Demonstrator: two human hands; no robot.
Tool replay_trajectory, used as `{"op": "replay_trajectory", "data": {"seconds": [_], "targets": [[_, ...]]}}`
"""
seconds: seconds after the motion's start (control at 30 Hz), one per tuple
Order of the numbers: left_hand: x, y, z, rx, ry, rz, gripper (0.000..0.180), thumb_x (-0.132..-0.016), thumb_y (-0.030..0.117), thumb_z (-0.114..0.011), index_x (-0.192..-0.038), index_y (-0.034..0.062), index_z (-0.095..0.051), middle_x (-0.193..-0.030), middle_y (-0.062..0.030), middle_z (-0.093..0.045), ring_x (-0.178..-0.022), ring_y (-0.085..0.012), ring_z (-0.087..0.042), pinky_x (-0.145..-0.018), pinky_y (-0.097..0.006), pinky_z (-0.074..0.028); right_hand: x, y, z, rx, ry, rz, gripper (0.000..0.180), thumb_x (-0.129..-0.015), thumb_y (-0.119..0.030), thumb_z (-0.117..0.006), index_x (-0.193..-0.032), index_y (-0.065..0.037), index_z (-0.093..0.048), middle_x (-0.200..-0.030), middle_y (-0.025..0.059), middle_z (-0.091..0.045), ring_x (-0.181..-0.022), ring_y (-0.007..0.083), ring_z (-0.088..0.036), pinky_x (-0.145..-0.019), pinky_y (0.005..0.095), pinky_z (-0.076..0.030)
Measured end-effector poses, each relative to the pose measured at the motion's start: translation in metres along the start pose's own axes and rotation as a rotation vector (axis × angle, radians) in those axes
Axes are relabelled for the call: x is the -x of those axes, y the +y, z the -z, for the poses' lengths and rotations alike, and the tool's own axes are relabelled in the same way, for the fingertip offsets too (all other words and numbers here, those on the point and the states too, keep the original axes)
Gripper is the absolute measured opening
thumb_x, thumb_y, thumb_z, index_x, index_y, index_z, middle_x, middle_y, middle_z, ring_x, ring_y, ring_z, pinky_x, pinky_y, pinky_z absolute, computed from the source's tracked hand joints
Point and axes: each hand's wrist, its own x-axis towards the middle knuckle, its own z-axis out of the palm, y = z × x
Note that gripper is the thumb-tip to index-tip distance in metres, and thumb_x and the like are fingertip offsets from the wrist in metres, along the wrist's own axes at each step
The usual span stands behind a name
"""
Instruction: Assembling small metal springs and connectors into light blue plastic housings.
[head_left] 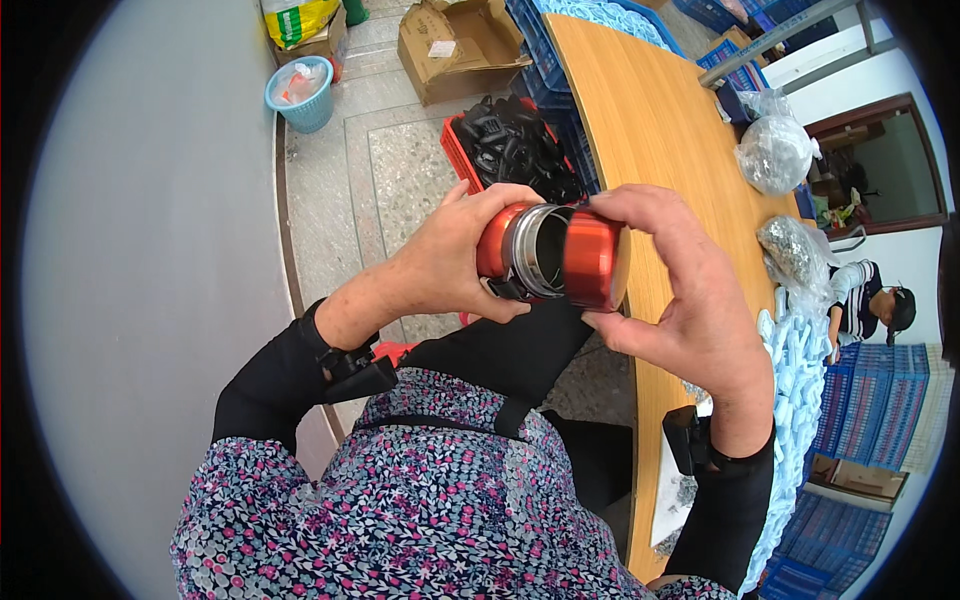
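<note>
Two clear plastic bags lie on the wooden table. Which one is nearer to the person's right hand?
The lower bag, with darker contents, is nearer the right hand. The other bag lies farther up the table.

Wooden table (660, 130): near strip bare, passable. Far edge obstructed by two filled plastic bags (775, 150) and a pale blue parts pile (800, 370). Left of table: red crate (505, 145).

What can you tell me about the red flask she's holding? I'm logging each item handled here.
The red flask is a glossy metallic orange-red cylinder, held sideways above the lap beside the wooden table. A silver steel collar shows between body and cap, the dark inside visible there, so the cap looks partly off. The left hand grips the body; the right hand holds the cap.
</note>
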Motion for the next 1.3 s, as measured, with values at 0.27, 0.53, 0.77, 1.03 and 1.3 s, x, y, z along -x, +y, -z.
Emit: {"op": "replay_trajectory", "data": {"seconds": [0.27,0.53,0.77,1.03,1.3], "targets": [[-0.003,0.000,-0.011,-0.043,-0.024,-0.026,0.087,-0.056,0.031,-0.088,-0.131,0.0105,-0.049,-0.124,-0.0085,-0.060,-0.113,-0.0295,-0.059,-0.108,-0.052,-0.030,-0.006,-0.011,0.001,0.237,-0.154,0.098,0.083,-0.061,0.004,-0.081,-0.138,-0.016,-0.057,-0.133,0.0144,-0.055,-0.115,0.0348,-0.059,-0.095,0.0413,-0.053],[-0.004,0.001,-0.016,-0.008,-0.050,0.031,0.091,-0.056,0.034,-0.089,-0.134,0.0125,-0.047,-0.129,-0.0068,-0.058,-0.121,-0.0303,-0.057,-0.110,-0.068,-0.022,-0.005,-0.011,-0.004,0.422,-0.159,-0.200,0.084,-0.064,-0.026,-0.088,-0.138,-0.005,-0.054,-0.117,0.0144,-0.062,-0.104,0.0338,-0.061,-0.088,0.0396,-0.051],[-0.012,0.001,-0.014,-0.045,0.000,-0.083,0.092,-0.056,0.033,-0.089,-0.134,0.0096,-0.047,-0.127,-0.0106,-0.058,-0.117,-0.0323,-0.057,-0.109,-0.058,-0.031,-0.007,-0.009,-0.001,0.474,0.017,-0.016,0.086,-0.066,-0.038,-0.087,-0.137,-0.006,-0.052,-0.100,0.0103,-0.067,-0.095,0.0286,-0.064,-0.091,0.0400,-0.044],[-0.011,0.008,0.002,0.304,0.034,0.178,0.097,-0.055,0.022,-0.094,-0.137,0.0053,-0.046,-0.130,-0.0120,-0.059,-0.121,-0.0235,-0.058,-0.106,-0.037,-0.044,-0.007,0.018,-0.010,0.149,0.243,0.125,0.082,-0.079,-0.039,-0.079,-0.143,-0.002,-0.043,-0.134,0.0232,-0.054,-0.121,0.0395,-0.053,-0.102,0.0484,-0.040],[-0.012,0.025,-0.015,-0.016,0.241,0.121,0.089,-0.057,0.022,-0.091,-0.133,0.0034,-0.047,-0.118,-0.0140,-0.061,-0.110,-0.0316,-0.060,-0.098,-0.041,-0.046,-0.005,0.015,-0.063,0.053,0.409,-0.032,0.079,-0.085,-0.038,-0.075,-0.145,-0.001,-0.039,-0.142,0.0197,-0.048,-0.126,0.0368,-0.050,-0.107,0.0455,-0.036]]}}
